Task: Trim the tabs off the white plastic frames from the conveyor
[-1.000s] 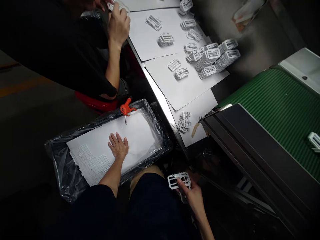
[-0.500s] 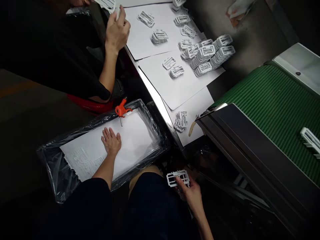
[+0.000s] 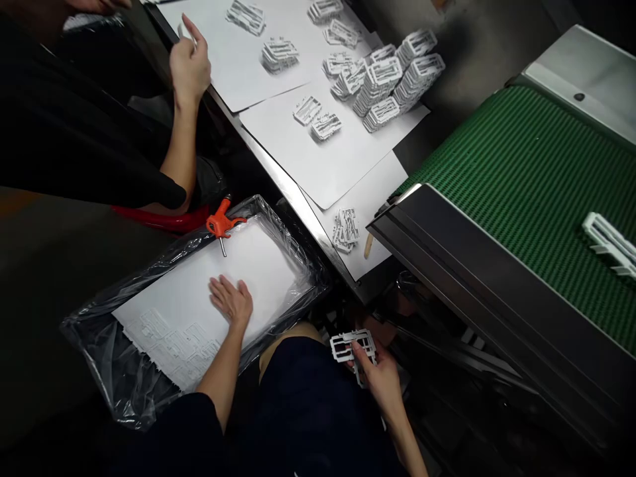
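- Well, the left hand (image 3: 231,301) lies open and palm down, fingers spread, on a white paper sheet (image 3: 213,278)
- The right hand (image 3: 377,377) is closed narrowly on a white lattice-shaped plastic frame (image 3: 348,348), with the thumb across it, and holds it just beside the person's dark trousers (image 3: 318,397)
- The sheet lies inside a shallow tray (image 3: 293,248) lined with clear plastic film, which folds over the tray's rim
- Pale lattice shapes (image 3: 173,348) show at the sheet's lower end; whether they lie on or under the paper, I can't tell
- An orange T-handled tool (image 3: 221,223) with a metal pin sits at the tray's far rim, pin pointing onto the sheet
- Beyond the tray, the steel edge of the desk (image 3: 283,175) runs diagonally, topped by overlapping white sheets (image 3: 342,159)
- A small pile of white frames (image 3: 345,230) lies nearest the hands, and taller stacks (image 3: 377,93) stand farther up the desk
- A tan stick (image 3: 368,245) lies on the paper beside a black conveyor frame (image 3: 472,285)
- Past that frame runs a green conveyor belt (image 3: 521,185), carrying one white frame (image 3: 609,242)
- To the left, a co-worker's hand (image 3: 189,66) is raised by the sheets, with a red stool (image 3: 159,218) below
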`<state>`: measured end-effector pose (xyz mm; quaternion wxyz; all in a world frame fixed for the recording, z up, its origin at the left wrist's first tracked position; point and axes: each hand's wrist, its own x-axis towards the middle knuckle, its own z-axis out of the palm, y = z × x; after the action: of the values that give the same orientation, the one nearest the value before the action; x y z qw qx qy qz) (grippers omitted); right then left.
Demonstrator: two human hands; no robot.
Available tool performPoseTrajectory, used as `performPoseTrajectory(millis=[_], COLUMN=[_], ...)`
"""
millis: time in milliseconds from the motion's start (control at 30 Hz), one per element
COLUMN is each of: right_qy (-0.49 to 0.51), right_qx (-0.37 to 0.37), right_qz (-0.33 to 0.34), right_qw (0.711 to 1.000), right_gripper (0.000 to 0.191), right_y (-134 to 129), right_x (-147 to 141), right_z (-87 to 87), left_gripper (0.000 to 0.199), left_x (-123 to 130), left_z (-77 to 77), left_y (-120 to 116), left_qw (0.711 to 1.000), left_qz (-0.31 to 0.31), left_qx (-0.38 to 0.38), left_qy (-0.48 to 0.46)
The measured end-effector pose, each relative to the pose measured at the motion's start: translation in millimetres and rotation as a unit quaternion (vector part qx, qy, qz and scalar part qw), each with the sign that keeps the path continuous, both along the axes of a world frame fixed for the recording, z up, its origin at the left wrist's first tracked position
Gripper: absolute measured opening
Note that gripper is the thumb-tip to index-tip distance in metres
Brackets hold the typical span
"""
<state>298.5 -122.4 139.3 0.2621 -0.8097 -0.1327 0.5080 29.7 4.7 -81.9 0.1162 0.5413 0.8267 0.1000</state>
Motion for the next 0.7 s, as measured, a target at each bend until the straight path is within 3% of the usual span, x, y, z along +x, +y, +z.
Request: performPoseTrajectory(millis=[167, 433, 600, 700], right_qy=[-0.012, -0.030, -0.054, -0.067], right_qx=[-0.021, -0.011, -0.002, -0.010], right_qz=[0.005, 0.076, 0.056, 0.042], right_qw=[1.000, 0.997, 0.997, 0.997], right_gripper=[0.047, 0.044, 0.050, 0.051], right_y=[-8.0, 0.7, 3.1, -0.3], right_x=[2.0, -4.0, -3.8, -3.3], right_z=[-1.7, -3.7, -2.8, 0.3], left_gripper=[0.065, 0.065, 0.064, 0.064], left_x=[29.1, 25.2, 26.9, 30.9], left_z=[-7.9, -7.5, -3.4, -3.7], left_y=[-26.4, -21.0, -26.3, -37.4], left_qw=[0.999, 0.999, 0.998, 0.993], left_qz=[-0.025, -0.025, -0.043, -0.099], left_qx=[-0.025, -0.037, -0.041, -0.055], left_qy=[-0.015, -0.007, -0.004, -0.024])
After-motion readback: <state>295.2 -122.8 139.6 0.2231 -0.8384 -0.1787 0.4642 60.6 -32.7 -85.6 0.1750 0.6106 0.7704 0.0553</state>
